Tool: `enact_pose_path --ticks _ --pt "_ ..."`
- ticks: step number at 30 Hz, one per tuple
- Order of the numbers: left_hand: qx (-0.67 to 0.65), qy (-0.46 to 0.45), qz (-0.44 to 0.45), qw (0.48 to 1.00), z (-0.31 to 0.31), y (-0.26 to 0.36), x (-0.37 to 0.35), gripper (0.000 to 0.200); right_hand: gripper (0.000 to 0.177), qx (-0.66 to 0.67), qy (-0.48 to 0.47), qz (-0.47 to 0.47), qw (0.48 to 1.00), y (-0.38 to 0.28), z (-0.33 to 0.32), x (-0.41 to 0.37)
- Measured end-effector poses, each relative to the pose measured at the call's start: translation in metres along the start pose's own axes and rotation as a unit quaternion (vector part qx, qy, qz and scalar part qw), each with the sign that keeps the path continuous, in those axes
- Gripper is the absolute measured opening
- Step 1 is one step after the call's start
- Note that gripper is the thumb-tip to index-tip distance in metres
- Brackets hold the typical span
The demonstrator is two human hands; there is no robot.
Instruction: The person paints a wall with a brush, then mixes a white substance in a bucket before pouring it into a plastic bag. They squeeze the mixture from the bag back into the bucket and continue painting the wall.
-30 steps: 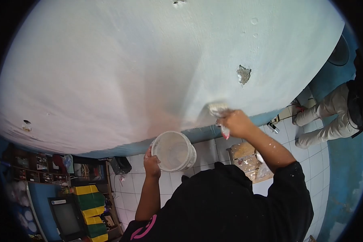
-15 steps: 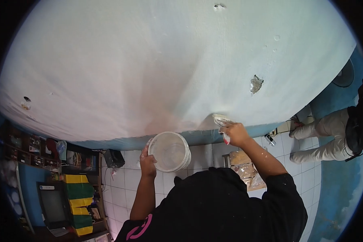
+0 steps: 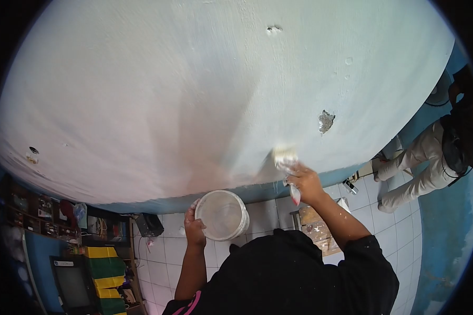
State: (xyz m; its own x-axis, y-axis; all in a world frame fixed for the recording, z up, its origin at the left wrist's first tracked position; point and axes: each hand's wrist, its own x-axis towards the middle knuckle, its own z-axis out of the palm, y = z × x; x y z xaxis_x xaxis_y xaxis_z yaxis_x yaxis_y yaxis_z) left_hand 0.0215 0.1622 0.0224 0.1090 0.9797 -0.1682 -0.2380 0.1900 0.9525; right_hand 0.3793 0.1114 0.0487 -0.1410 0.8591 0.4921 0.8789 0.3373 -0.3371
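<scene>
My left hand [image 3: 194,223] grips the rim of a white plastic bucket [image 3: 238,224] at its left side; the fingers are smeared with white. Pale residue coats the inside of the bucket, and I cannot make out how much is in it. In my right hand [image 3: 305,181] is a wide paintbrush [image 3: 285,156] with white-coated bristles and a red-tipped handle. Its bristles meet the wall [image 3: 205,105], just above the blue lower band. White paint covers most of the wall, with a rough chipped patch [image 3: 326,122] to the right of the brush.
A spattered wooden stool [image 3: 315,231] stands on the tiled floor [image 3: 157,257] below my right arm. Another person in light trousers [image 3: 418,168] is at the right. Shelves [image 3: 42,210], a television [image 3: 73,281] and a black speaker [image 3: 150,224] are at the left.
The view has tilted up, so the wall marks and bucket appear lower. The brush is turned more upright against the wall, its bristle face showing more. Both hands keep their holds.
</scene>
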Motion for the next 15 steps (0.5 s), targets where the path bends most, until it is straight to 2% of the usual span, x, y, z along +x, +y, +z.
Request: enact_pose_path --ticks 2,5,6,8,9,10,13,15 --pt "-0.007 -0.011 0.003 1.000 -0.004 -0.003 0.002 0.071 0.007 0.025 -0.124 0.049 0.991 0.000 0.003 -0.008" --pt "0.003 -0.031 -0.002 1.000 -0.001 0.002 0.005 0.071 0.007 0.023 0.019 -0.069 0.997 -0.004 -0.065 0.038" --pt "0.011 -0.037 -0.006 0.999 0.001 0.005 0.005 0.071 0.007 0.133 0.053 -0.009 0.990 -0.019 -0.098 0.054" --pt "0.009 -0.039 -0.001 0.999 0.010 0.009 0.005 0.071 0.008 0.143 0.156 -0.031 0.977 -0.028 -0.119 0.073" --pt "0.009 -0.041 0.002 0.999 0.014 0.010 0.004 0.071 0.008 0.043 0.225 -0.113 0.967 -0.027 -0.118 0.080" --pt "0.005 -0.038 -0.004 0.999 0.015 0.011 0.003 0.071 0.009 -0.059 0.291 -0.194 0.935 -0.026 -0.117 0.086" --pt "-0.004 -0.035 -0.011 0.999 0.017 0.012 0.003 0.070 0.008 -0.095 0.172 -0.095 0.976 -0.033 -0.066 0.063" --pt "-0.002 -0.039 0.000 0.999 0.016 0.013 0.000 0.070 0.011 -0.049 0.033 -0.106 0.993 -0.039 -0.046 0.045"
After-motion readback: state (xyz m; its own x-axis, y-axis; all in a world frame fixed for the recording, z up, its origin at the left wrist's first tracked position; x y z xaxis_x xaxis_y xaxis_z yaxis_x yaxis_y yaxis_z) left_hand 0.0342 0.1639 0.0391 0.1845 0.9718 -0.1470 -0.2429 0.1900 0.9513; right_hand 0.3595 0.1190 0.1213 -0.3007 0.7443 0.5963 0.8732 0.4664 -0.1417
